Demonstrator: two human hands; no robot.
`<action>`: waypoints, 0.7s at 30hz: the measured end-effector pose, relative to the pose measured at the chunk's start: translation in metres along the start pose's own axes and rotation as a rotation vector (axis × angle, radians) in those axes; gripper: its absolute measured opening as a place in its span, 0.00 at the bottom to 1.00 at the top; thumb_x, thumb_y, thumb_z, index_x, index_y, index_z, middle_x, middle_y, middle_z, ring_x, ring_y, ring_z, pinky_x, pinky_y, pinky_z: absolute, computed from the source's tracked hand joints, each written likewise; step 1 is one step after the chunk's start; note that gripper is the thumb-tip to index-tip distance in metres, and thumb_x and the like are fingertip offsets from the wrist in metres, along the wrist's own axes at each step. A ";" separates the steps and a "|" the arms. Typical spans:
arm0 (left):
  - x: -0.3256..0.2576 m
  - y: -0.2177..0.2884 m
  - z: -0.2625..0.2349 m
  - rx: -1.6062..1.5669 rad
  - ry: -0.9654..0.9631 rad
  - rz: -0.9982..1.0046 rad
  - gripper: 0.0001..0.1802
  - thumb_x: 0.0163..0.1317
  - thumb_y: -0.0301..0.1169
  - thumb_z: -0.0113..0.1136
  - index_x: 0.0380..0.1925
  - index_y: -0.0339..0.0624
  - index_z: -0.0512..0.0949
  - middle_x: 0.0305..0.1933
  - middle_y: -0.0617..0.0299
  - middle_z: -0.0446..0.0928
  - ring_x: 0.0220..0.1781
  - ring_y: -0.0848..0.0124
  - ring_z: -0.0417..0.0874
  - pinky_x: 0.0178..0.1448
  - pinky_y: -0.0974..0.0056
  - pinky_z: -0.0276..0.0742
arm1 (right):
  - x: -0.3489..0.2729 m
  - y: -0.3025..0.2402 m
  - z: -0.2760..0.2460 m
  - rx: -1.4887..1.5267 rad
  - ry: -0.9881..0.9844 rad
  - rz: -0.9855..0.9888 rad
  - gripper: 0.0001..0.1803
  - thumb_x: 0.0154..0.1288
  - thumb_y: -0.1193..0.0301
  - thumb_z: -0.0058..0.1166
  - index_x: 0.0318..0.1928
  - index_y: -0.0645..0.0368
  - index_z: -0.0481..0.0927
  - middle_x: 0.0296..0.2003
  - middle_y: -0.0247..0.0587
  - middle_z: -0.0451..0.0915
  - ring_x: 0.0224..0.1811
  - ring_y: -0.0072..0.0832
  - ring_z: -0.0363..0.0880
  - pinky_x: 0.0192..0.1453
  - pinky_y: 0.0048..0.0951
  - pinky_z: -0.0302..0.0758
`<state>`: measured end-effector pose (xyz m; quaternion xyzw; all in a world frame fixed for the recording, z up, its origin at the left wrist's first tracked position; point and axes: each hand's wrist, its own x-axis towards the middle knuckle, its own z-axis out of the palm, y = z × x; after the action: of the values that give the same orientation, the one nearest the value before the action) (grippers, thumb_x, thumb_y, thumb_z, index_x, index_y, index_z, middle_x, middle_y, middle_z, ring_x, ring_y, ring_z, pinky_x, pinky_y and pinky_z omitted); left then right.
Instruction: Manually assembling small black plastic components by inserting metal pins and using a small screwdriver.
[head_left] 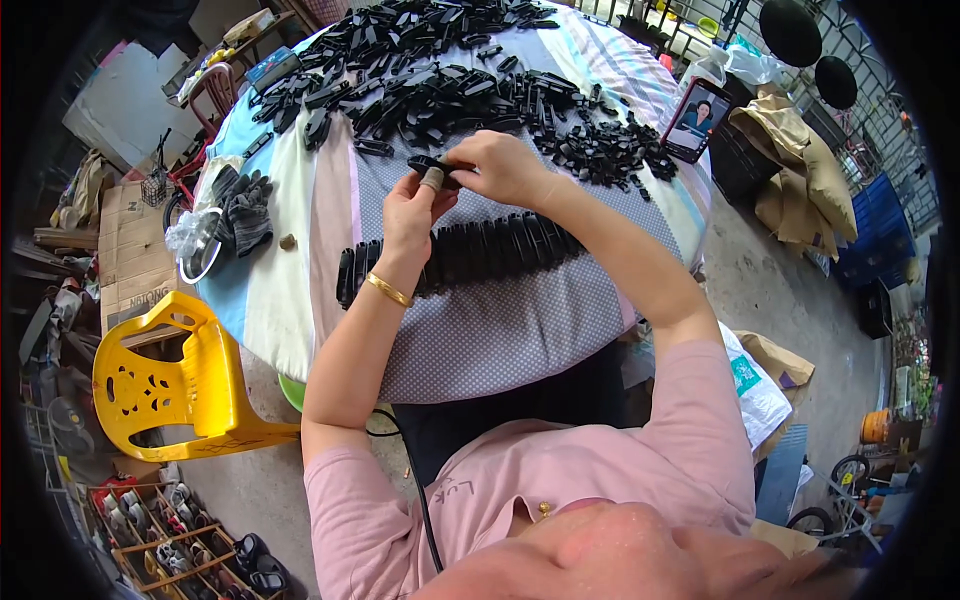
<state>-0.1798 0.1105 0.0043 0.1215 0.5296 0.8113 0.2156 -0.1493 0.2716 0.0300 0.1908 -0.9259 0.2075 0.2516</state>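
Observation:
Over the middle of a cloth-covered table, my left hand and my right hand meet around a small black plastic piece. Both sets of fingers are closed on it, and they hide part of its shape. A light wrapping covers one of the left fingertips. Just below my hands, a long row of black plastic pieces stands packed side by side, partly behind my left wrist. Beyond my hands lies a heap of long black plastic pieces. Smaller black pieces are piled to its right.
A phone stands at the table's right edge, its screen lit. Dark grey gloves and a white bowl with clear plastic sit at the left edge. A yellow plastic chair and a shoe rack are on the floor to the left.

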 end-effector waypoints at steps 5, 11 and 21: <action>0.000 0.004 0.003 0.053 0.077 0.021 0.08 0.61 0.27 0.52 0.36 0.34 0.70 0.36 0.59 0.75 0.36 0.71 0.79 0.42 0.68 0.79 | -0.002 0.013 -0.010 0.038 -0.102 0.162 0.15 0.56 0.58 0.53 0.34 0.55 0.82 0.33 0.43 0.80 0.39 0.38 0.77 0.40 0.37 0.74; -0.007 0.024 0.010 -0.151 0.050 0.061 0.10 0.61 0.27 0.51 0.40 0.34 0.67 0.36 0.57 0.74 0.36 0.68 0.80 0.41 0.66 0.79 | -0.025 0.048 -0.056 -0.599 -0.098 0.638 0.15 0.56 0.57 0.53 0.36 0.53 0.82 0.36 0.44 0.79 0.44 0.39 0.75 0.46 0.38 0.74; -0.013 0.025 0.011 -0.089 -0.119 0.016 0.17 0.59 0.25 0.54 0.47 0.35 0.64 0.37 0.59 0.71 0.33 0.69 0.79 0.36 0.68 0.77 | -0.053 0.094 -0.057 -0.510 -0.221 0.824 0.08 0.47 0.66 0.56 0.30 0.51 0.83 0.33 0.42 0.81 0.39 0.37 0.79 0.44 0.37 0.75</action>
<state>-0.1692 0.1040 0.0318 0.1642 0.4781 0.8272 0.2454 -0.1282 0.3910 0.0187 -0.2377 -0.9667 0.0350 0.0879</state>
